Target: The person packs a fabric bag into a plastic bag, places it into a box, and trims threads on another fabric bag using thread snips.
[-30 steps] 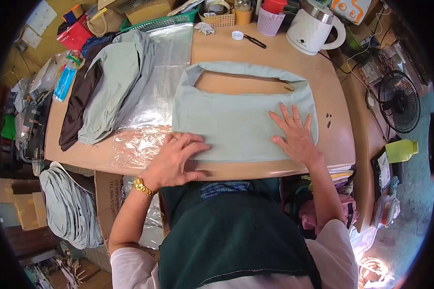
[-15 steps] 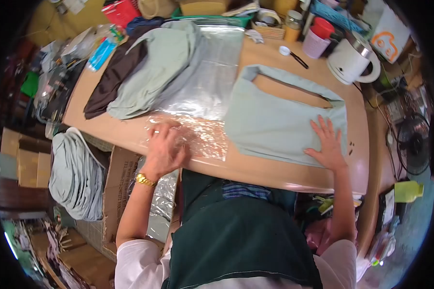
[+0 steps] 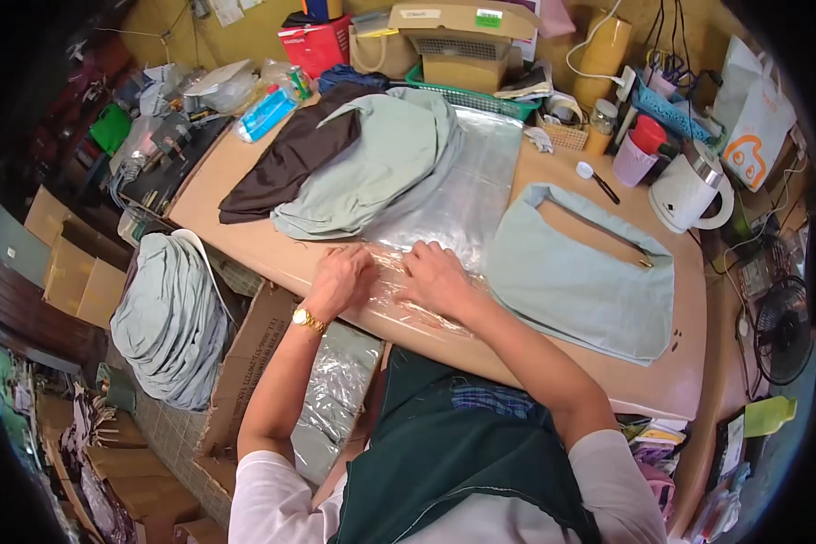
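Clear plastic bags [image 3: 480,172] lie flat on the table, their crinkled near edge close to me. My left hand [image 3: 340,279], a gold watch on its wrist, is closed at the left part of that edge and pinches the plastic. Just to its right, my right hand [image 3: 437,279] has its fingers bent onto the same film; its fingertips are partly hidden. A pale grey-green cloth shoulder bag [image 3: 580,281] lies flat to the right, under neither hand. Beyond the left hand, a loose pile of pale green cloth [image 3: 381,154] and dark brown cloth [image 3: 290,163] partly covers the plastic.
A white kettle [image 3: 689,186], a pink cup [image 3: 635,163] and a small spoon-like item [image 3: 597,181] stand or lie at the back right. A green basket [image 3: 480,102] sits at the back. Left of the table are stacked grey-green cloth [image 3: 172,317] and an open cardboard box [image 3: 245,381].
My right hand has left the shoulder bag and moved left onto the plastic beside my left hand. My left hand stays at the plastic's near edge. The camera view has shifted.
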A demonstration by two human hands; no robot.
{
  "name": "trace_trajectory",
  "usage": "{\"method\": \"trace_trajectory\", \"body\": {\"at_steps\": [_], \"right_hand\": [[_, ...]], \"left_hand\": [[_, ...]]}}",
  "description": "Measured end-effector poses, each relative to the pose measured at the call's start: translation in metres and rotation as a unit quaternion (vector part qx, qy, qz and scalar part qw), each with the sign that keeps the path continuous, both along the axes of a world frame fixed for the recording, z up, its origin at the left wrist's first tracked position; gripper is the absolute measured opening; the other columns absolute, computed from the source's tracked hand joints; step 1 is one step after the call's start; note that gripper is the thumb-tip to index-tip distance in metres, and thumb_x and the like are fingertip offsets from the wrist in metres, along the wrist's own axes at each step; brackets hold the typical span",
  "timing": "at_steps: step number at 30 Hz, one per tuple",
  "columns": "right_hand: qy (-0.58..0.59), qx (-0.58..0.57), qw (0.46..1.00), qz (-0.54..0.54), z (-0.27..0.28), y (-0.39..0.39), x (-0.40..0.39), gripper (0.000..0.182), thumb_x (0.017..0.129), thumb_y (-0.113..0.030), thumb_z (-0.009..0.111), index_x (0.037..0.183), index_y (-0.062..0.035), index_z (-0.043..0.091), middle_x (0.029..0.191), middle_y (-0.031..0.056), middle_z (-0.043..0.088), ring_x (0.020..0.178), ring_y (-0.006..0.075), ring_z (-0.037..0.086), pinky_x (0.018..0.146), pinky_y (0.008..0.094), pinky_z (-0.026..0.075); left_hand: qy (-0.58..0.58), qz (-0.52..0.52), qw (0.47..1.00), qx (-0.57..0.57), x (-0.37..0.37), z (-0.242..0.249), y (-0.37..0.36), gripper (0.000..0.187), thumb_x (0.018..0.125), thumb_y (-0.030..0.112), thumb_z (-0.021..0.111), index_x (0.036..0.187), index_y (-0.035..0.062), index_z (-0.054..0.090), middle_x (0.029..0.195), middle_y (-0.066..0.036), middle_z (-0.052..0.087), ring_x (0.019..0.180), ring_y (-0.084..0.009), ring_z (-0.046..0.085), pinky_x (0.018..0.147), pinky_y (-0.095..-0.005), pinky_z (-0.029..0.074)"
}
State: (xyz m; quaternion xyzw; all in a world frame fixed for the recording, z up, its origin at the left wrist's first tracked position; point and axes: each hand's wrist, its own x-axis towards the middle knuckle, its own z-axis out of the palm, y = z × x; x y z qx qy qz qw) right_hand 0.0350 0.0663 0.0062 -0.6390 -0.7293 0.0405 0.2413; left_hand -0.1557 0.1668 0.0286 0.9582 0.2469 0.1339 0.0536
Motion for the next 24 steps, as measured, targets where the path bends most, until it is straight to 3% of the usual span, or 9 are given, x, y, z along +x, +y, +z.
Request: {"method": "trace_trajectory", "body": {"at_steps": [3,8,10,14,16,18,20,22,24], "right_hand": [[0.022,-0.064,0.998,0.000,0.003,0.022,0.018,0.021,0.082,-0.024,0.067,0.081,-0.0034,0.064,0.095,0.0143,0.061,0.090,0.0332,0.061,0.072,0.0426,0.049],[0.163,-0.188,0.968,-0.024,0.034,0.011,0.022,0.024,0.082,-0.026,0.067,0.081,-0.0028,0.062,0.099,0.0159,0.065,0.088,0.0344,0.062,0.070,0.0431,0.047],[0.150,-0.117,0.982,-0.002,0.035,0.003,0.016,0.025,0.079,-0.025,0.070,0.080,-0.0025,0.060,0.091,0.0139,0.064,0.084,0.0334,0.061,0.068,0.0423,0.047],[0.077,0.043,0.996,-0.006,0.028,0.006,0.011,0.021,0.079,-0.023,0.069,0.082,-0.0037,0.060,0.087,0.0129,0.061,0.086,0.0325,0.060,0.074,0.0441,0.048],[0.106,0.088,0.989,-0.045,0.042,0.015,0.018,0.012,0.079,-0.016,0.066,0.082,-0.0055,0.061,0.084,0.0103,0.059,0.084,0.0322,0.059,0.075,0.0436,0.048],[0.080,0.130,0.987,-0.050,0.063,0.013,0.022,0.009,0.078,-0.013,0.064,0.081,-0.0059,0.060,0.084,0.0095,0.059,0.084,0.0316,0.058,0.074,0.0433,0.048],[0.056,0.165,0.983,-0.054,0.072,0.007,0.017,0.006,0.076,-0.010,0.063,0.080,-0.0063,0.060,0.084,0.0088,0.059,0.084,0.0310,0.058,0.074,0.0430,0.047],[0.008,0.226,0.974,-0.018,0.073,0.004,0.011,0.007,0.074,-0.007,0.064,0.078,-0.0052,0.058,0.082,0.0107,0.057,0.078,0.0314,0.056,0.069,0.0423,0.046],[-0.005,0.241,0.970,-0.023,0.071,-0.005,0.006,0.007,0.074,-0.007,0.063,0.078,-0.0050,0.059,0.083,0.0110,0.057,0.077,0.0312,0.056,0.069,0.0418,0.046]], "left_hand": [[-0.225,0.054,0.969,-0.082,0.005,0.011,0.004,0.017,0.079,0.015,0.067,0.094,0.0089,0.061,0.089,-0.009,0.062,0.083,-0.0295,0.061,0.079,-0.0398,0.045],[-0.042,-0.076,0.995,0.054,-0.007,0.014,0.007,0.012,0.080,0.015,0.068,0.083,0.0050,0.062,0.087,-0.011,0.061,0.085,-0.0316,0.060,0.071,-0.0389,0.047],[-0.041,0.030,0.995,-0.083,0.001,0.012,0.010,0.011,0.079,0.015,0.069,0.078,0.0060,0.064,0.088,-0.010,0.062,0.085,-0.0316,0.060,0.071,-0.0381,0.047],[-0.139,0.103,0.985,-0.017,0.013,0.035,-0.006,0.010,0.079,0.011,0.068,0.086,0.0050,0.064,0.087,-0.011,0.061,0.085,-0.0318,0.060,0.069,-0.0379,0.048],[-0.383,0.043,0.920,0.072,0.024,0.054,-0.033,0.009,0.082,0.005,0.063,0.089,0.0007,0.061,0.084,-0.018,0.059,0.084,-0.0350,0.058,0.071,-0.0382,0.048],[-0.352,-0.043,0.935,0.002,0.038,0.047,-0.046,0.010,0.083,0.003,0.059,0.092,-0.0014,0.059,0.091,-0.021,0.060,0.086,-0.0367,0.059,0.073,-0.0387,0.048],[-0.141,-0.015,0.979,-0.144,0.055,0.031,-0.053,0.021,0.086,0.011,0.056,0.104,-0.0001,0.058,0.100,-0.021,0.061,0.091,-0.0362,0.061,0.083,-0.0409,0.047],[-0.155,-0.022,0.984,-0.080,0.077,-0.038,-0.012,0.033,0.086,0.014,0.056,0.115,-0.0014,0.055,0.119,-0.021,0.053,0.110,-0.0376,0.051,0.094,-0.0439,0.040],[-0.170,-0.033,0.985,-0.011,0.091,-0.049,0.005,0.045,0.086,0.017,0.055,0.126,-0.0026,0.052,0.138,-0.021,0.046,0.128,-0.0390,0.042,0.106,-0.0468,0.033]]}}
